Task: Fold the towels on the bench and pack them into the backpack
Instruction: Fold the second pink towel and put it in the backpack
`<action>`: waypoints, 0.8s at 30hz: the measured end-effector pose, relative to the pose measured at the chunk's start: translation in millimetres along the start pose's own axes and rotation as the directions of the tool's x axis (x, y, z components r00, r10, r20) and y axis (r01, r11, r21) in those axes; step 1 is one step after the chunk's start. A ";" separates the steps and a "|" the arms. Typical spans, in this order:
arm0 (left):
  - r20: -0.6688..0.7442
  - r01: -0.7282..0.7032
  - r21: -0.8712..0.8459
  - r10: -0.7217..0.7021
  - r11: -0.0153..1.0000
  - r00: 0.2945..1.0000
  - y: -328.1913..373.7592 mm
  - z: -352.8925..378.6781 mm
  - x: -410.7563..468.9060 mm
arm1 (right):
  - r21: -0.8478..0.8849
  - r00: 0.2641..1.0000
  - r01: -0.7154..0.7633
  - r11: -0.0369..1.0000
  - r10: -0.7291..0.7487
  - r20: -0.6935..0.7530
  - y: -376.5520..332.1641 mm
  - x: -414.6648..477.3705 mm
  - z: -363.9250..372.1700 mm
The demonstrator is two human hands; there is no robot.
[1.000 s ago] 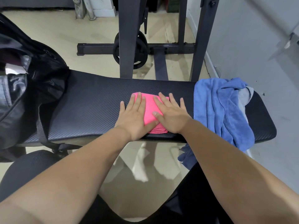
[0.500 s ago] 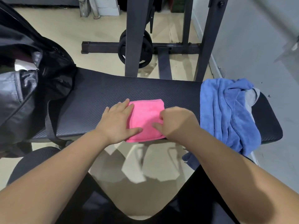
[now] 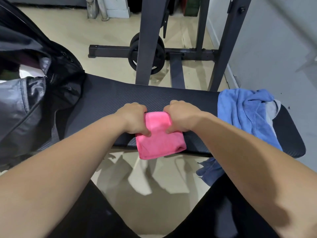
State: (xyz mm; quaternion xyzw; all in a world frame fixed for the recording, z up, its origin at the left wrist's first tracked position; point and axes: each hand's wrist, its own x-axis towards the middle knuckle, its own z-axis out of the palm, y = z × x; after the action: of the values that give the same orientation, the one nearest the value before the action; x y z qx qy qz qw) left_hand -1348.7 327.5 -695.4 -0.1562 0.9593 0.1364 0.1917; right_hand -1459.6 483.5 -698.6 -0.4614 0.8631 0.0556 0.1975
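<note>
Across the middle of the view the black padded bench (image 3: 109,100) runs from side to side, and everything else is placed from it. Behind the bench stands a dark metal rack (image 3: 147,40) on a pale floor, with a black weight plate (image 3: 135,56) low against one of its uprights. At the bench's left end sits the black backpack (image 3: 34,93), large and slumped, its top gaping open toward the camera (what lies inside cannot be made out). At the bench's right end a blue towel (image 3: 247,115) lies crumpled in a heap, part of it spilling over the near edge and hanging below the pad; a strip of grey cloth (image 3: 276,109) shows at its far side.

On the near edge of the bench, about midway between backpack and blue towel, is the pink towel (image 3: 159,143), folded to a small thick square whose lower part overhangs the pad. The left hand (image 3: 133,119) grips its upper left side, fingers curled over the far edge and thumb pressed on the top face. The right hand (image 3: 181,117) does the same on the upper right side, fingers closed over the fold, thumb on the cloth. The far edge of the pink towel is raised between the two hands. Both forearms reach in from the bottom corners.
</note>
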 end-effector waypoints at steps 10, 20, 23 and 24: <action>-0.127 -0.056 -0.014 0.053 0.998 0.990 4.7 -0.3 8.3 | 0.103 0.993 0.013 0.995 -0.001 -0.120 3.6 1.0 1.3; -0.435 -0.186 0.203 0.259 0.961 0.862 -8.7 40.0 -9.6 | 0.093 0.919 0.138 0.986 -0.092 -0.383 6.7 -25.3 40.3; -0.326 -0.182 0.136 0.217 0.974 0.920 -7.3 62.4 -31.8 | 0.043 0.935 0.098 0.994 -0.077 -0.347 5.5 -39.3 58.8; -0.300 -0.177 0.135 0.210 0.975 0.930 -7.6 68.6 -36.3 | 0.021 0.928 0.109 0.994 -0.095 -0.361 3.6 -44.9 63.9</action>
State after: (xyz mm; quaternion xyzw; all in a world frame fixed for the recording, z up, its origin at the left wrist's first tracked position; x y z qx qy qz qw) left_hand -1291.9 351.6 -743.0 -0.0701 0.9941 0.0771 0.0310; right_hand -1421.7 538.2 -739.8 -0.5039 0.8605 -0.0576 0.0481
